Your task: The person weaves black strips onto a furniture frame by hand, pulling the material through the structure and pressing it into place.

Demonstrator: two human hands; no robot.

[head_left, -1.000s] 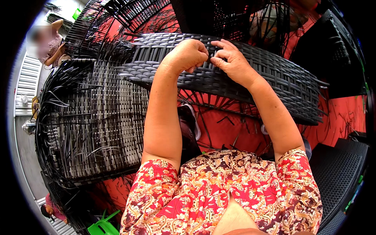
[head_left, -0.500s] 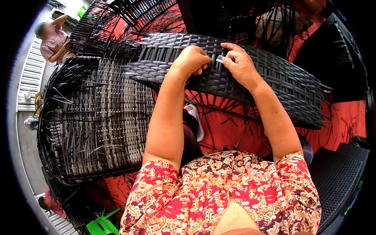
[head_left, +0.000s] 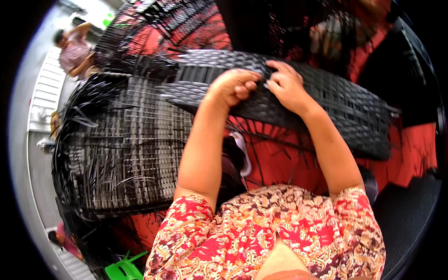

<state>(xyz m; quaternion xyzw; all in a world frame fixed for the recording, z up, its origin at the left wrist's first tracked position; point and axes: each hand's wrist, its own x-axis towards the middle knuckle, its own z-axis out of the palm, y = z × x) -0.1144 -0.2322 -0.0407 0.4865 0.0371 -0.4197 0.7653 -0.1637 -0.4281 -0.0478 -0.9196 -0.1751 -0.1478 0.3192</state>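
Note:
A long dark-grey woven wicker panel (head_left: 326, 100) lies in front of me, with loose strand ends at both ends. My left hand (head_left: 235, 87) is closed at the middle of the panel, fingers curled and thumb pressed in; whatever it grips is hidden. Close to its right, my right hand (head_left: 285, 86) rests on the same panel. Its index finger and thumb are apart, the fingertips touching the weave. Motion blur hides the finer strands between the two hands. Toward the panel's left part, bare upright strips show between woven bands.
A grey-black wicker piece (head_left: 130, 149) with loose strands stands at the left. Red floor (head_left: 289, 163) carries scattered strand scraps. A person (head_left: 74, 53) is at the far left, another (head_left: 67, 240) lower left, near a green plastic stool (head_left: 123, 268). Dark woven furniture (head_left: 406, 224) stands at the right.
The whole view has shifted, so the scene sits slightly lower and farther right, with more blur. Both hands stay at the panel's middle; the left hand's fingers have turned slightly.

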